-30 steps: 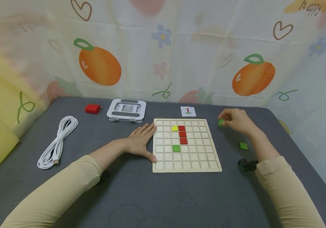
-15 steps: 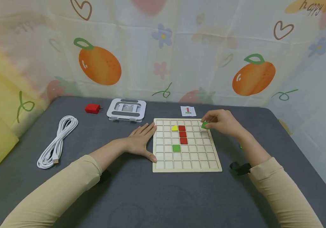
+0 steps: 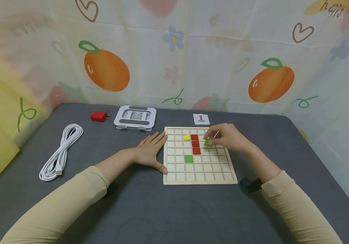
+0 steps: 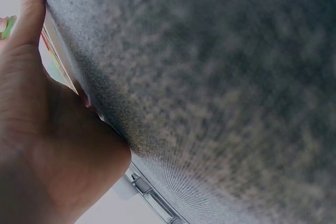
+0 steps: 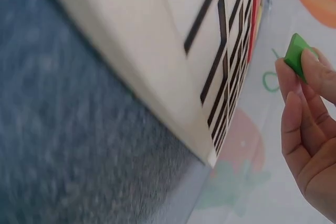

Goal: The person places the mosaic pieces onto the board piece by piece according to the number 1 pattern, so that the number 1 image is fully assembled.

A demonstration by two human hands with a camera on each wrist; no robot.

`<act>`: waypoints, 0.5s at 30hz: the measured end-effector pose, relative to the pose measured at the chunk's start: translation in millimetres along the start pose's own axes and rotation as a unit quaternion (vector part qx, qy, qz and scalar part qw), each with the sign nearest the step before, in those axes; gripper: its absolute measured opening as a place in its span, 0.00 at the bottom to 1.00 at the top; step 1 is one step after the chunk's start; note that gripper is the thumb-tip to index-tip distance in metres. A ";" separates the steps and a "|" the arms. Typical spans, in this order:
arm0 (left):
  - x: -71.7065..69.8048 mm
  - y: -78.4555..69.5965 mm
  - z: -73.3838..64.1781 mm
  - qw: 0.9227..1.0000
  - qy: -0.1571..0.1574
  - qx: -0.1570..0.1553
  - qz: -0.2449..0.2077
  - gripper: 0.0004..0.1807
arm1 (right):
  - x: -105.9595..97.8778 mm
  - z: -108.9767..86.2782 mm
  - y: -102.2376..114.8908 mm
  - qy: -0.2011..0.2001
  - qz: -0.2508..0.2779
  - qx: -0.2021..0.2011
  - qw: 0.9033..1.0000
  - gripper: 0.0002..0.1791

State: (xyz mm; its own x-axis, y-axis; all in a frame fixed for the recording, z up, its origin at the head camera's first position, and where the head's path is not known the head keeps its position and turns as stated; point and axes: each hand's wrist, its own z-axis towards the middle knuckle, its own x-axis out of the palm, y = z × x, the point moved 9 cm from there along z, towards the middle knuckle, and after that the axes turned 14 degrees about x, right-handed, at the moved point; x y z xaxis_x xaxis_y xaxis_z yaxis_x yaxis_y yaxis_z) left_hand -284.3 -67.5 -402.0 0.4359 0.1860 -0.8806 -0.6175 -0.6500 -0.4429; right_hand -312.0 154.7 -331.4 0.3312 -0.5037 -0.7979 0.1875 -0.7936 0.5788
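Observation:
My right hand (image 3: 227, 136) pinches a green square tile (image 5: 296, 55) between thumb and fingertips, held above the right half of a wooden grid board (image 3: 200, 180). On the board, red tiles (image 3: 195, 143) make a short column of three. A yellow tile (image 3: 187, 137) sits left of the top red one, and another green tile (image 3: 188, 158) lies one row below the column, one cell to its left. My left hand (image 3: 148, 152) rests on the table with fingers spread, its fingertips and thumb touching the board's left edge.
Behind the board lies a small printed card (image 3: 201, 119) with a coloured grid pattern. A white-and-grey plastic case (image 3: 135, 118), a red charger plug (image 3: 99, 116) and a coiled white cable (image 3: 61, 152) lie to the left. A patterned cloth (image 3: 211, 61) hangs behind the table.
My right hand has carried the green tile leftward from the table on the right to above the board. The loose green tile on the right is now out of sight. The left hand stays put.

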 end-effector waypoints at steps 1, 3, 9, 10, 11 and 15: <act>0.0 0.1 0.1 1.000 0.000 0.000 0.000 0.74 | 2.3 0.0 1.7 0.004 0.000 -0.002 1.000 0.10; 1.0 1.3 0.5 1.000 0.000 0.000 -0.001 0.74 | 6.6 0.1 5.1 0.013 0.002 -0.008 1.000 0.10; 4.0 5.0 2.0 1.000 -0.002 0.001 -0.006 0.74 | 19.7 -0.7 14.2 0.029 -0.007 -0.028 0.999 0.09; 4.7 5.8 2.3 1.000 -0.003 0.001 -0.008 0.74 | 21.8 -0.7 15.5 0.032 -0.007 -0.031 0.999 0.09; 5.4 6.9 2.6 1.000 -0.003 0.000 -0.008 0.74 | 23.7 -0.5 16.5 0.035 -0.006 -0.035 0.999 0.08; 5.4 6.9 2.8 1.000 -0.006 0.002 -0.009 0.74 | 31.9 -0.1 21.1 0.055 0.009 -0.047 0.997 0.08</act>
State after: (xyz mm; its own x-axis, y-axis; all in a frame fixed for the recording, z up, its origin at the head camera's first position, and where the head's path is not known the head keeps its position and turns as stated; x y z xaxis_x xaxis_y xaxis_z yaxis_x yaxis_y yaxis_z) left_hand -288.1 -68.9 -410.2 0.4398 0.2064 -0.8740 -0.6118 -0.6436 -0.4599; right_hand -297.4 121.9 -344.7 0.4332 -0.4726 -0.7675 0.2650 -0.7471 0.6096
